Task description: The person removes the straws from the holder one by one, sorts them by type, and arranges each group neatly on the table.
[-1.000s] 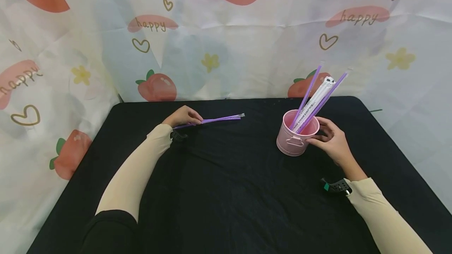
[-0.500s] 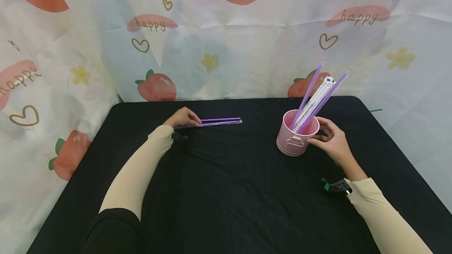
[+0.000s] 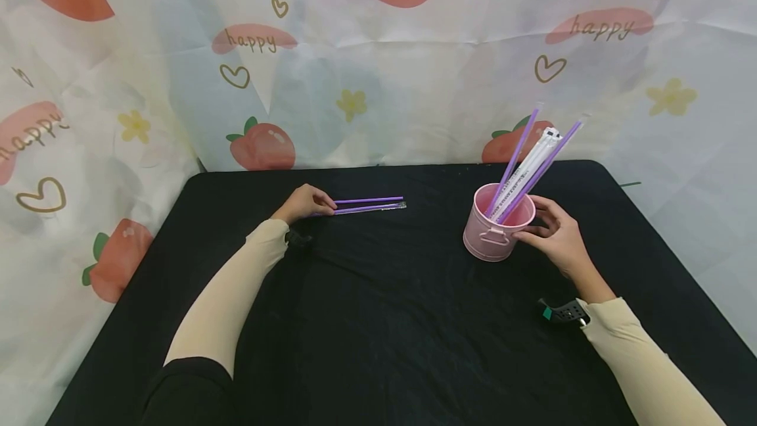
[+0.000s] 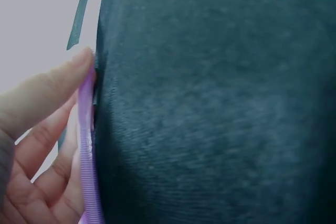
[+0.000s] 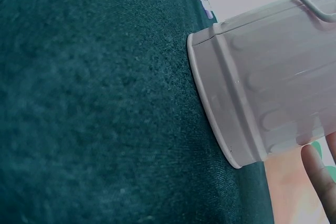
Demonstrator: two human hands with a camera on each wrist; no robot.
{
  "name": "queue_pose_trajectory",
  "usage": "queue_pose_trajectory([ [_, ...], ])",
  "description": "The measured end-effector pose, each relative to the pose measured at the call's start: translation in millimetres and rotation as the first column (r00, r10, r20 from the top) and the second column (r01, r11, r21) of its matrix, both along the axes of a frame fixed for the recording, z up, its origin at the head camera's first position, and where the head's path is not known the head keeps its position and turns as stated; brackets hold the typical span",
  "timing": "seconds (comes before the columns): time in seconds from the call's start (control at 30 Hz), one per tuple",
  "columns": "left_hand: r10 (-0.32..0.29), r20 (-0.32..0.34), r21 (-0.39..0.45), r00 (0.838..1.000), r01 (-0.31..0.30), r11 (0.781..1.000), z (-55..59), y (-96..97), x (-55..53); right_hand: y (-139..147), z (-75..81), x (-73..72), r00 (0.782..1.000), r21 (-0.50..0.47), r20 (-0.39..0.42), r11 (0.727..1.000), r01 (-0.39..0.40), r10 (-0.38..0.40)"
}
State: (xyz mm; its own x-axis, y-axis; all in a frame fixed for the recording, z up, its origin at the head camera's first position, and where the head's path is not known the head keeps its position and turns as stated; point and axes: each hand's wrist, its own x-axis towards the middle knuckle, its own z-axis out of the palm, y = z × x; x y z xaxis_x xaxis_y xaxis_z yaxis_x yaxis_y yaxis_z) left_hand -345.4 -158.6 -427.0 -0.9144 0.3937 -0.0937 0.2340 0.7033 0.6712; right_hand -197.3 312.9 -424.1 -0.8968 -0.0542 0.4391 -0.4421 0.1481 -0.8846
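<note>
My left hand [image 3: 305, 203] pinches purple drinking straws [image 3: 369, 207] low over the table's far left part. They point right, one a little apart from the other. In the left wrist view the thumb and fingers pinch a purple straw [image 4: 88, 145] with a ribbed bend; its clear wrapper shows. At the right, a pink bucket [image 3: 487, 240] stands upright, and my right hand [image 3: 554, 233] holds its right side with curled fingers and thumb. Purple straws [image 3: 516, 156] and white-wrapped straws [image 3: 528, 173] lean out of the bucket to the right. In the right wrist view fingers touch the bucket wall [image 5: 283, 72].
A black cloth covers the table [image 3: 378, 321]. Its far edge meets a patterned curtain [image 3: 414, 97] with fruit and hearts, which also hangs along the left side. The bucket's small handle [image 3: 494, 237] faces the near side.
The purple straws in my left hand have come down a little and spread apart, where their far ends were together before. My left hand has lowered slightly. The right hand and bucket have stayed still.
</note>
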Motion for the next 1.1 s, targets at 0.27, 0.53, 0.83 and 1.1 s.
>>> queue_pose_trajectory([
  [0.27,0.031,-0.006,0.046,1.0,-0.03,0.998,-1.9,0.1,4.4,-0.9,1.7,1.5,1.0,0.003,0.004,1.0,0.002,-0.002],
  [0.53,-0.014,0.0,0.096,1.0,0.014,0.995,-5.4,-4.1,4.6,-1.6,1.9,2.0,1.0,0.007,0.002,1.0,0.004,-0.004],
  [0.83,-0.021,-0.001,0.082,1.0,0.021,0.996,-4.5,-6.1,4.2,-0.9,1.6,2.0,1.0,0.015,0.004,1.0,0.01,-0.01],
  [1.1,-0.028,-0.008,0.118,1.0,0.028,0.993,-3.3,-8.2,5.2,-0.5,1.0,1.2,1.0,0.02,0.005,1.0,0.01,-0.01],
])
